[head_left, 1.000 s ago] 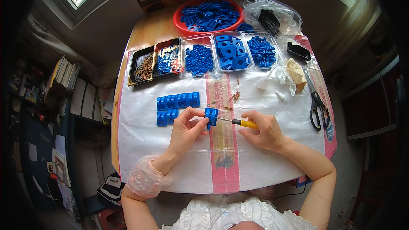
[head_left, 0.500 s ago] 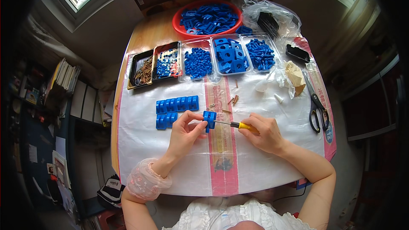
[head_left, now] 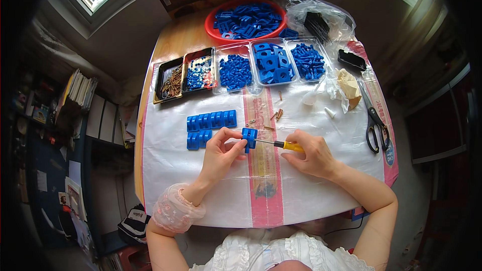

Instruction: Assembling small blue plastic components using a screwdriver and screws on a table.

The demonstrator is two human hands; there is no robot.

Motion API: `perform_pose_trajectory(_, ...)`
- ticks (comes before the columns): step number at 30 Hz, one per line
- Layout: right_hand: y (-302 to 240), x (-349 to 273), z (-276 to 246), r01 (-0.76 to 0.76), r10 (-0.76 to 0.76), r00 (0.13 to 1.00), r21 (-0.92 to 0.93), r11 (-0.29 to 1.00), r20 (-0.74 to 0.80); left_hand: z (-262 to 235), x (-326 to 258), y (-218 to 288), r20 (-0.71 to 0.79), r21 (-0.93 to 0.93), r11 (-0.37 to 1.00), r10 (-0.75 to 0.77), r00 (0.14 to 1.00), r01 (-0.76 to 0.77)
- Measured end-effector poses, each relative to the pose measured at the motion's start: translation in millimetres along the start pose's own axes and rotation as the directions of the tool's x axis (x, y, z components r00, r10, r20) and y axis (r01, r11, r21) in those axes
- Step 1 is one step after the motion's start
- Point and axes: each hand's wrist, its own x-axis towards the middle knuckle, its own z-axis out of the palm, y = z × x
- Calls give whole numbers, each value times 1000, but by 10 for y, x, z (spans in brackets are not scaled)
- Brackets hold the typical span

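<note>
Between the fingertips of my left hand (head_left: 220, 151) is a blue plastic block (head_left: 249, 137) with slots in it. A screwdriver (head_left: 291, 146) with a yellow and black handle points leftward, its shaft tip meeting the block's right side. My right hand (head_left: 317, 156) has its fingers on the handle's end, and the thumb sits slightly away from it. Beyond my left hand lie two rows of similar blue blocks (head_left: 211, 119), the nearer row shorter. A few brass-coloured screws (head_left: 279, 115) and small nuts (head_left: 252, 121) lie loose past the held block.
Trays stand in a line across the table: screws (head_left: 172, 81), small blue and shiny parts (head_left: 198, 73), blue pegs (head_left: 235, 72), square blue pieces (head_left: 273, 63), more pegs (head_left: 309, 61). Behind is a red basin (head_left: 211, 29) of blue parts. Scissors (head_left: 373, 125) lie at right.
My right thumb has loosened from the screwdriver handle and the fingers have shifted on it. The block stays in my left hand. The whole view has shifted slightly.
</note>
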Motion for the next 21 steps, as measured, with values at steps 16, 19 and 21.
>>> perform_pose_trajectory(16,33,-12,-8,-16,16,1000,-41,999,-10,4,-4,5,3,12,1000,9,1000,-9)
perform_pose_trajectory(19,23,-13,-14,-25,25,1000,-44,999,-2,-2,-7,-2,8,10,1000,6,1000,-6)
perform_pose_trajectory(21,9,-6,-15,-23,23,1000,-45,999,-9,-3,-8,-2,5,2,1000,2,1000,-2)
